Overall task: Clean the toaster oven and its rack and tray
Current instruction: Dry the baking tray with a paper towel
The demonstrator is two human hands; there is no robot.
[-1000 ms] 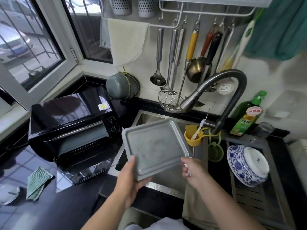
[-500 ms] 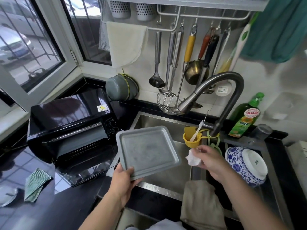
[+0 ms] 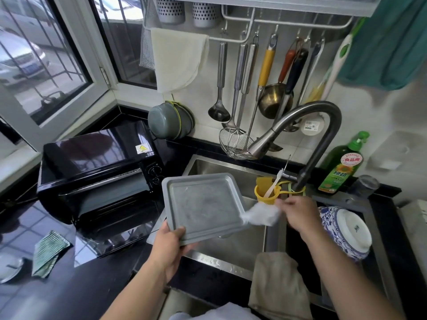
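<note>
A grey metal tray (image 3: 203,204) hangs tilted over the steel sink (image 3: 233,248). My left hand (image 3: 172,247) grips its near left corner, thumb on the rim. My right hand (image 3: 298,211) pinches a crumpled white paper towel (image 3: 260,214), which touches the tray's right edge. The black toaster oven (image 3: 97,172) stands on the counter to the left, its glass door (image 3: 115,236) folded down open. No rack can be made out.
A dark faucet (image 3: 323,139) arches over the sink beside a yellow cup (image 3: 265,195) and a green soap bottle (image 3: 342,167). A blue-and-white bowl (image 3: 346,232) lies at the right, a beige cloth (image 3: 277,285) drapes the sink's front, and a green rag (image 3: 48,252) sits far left.
My right hand lifted the white paper towel from low by the sink's front edge up to the tray's right edge. The tray shifted slightly left in my left hand.
</note>
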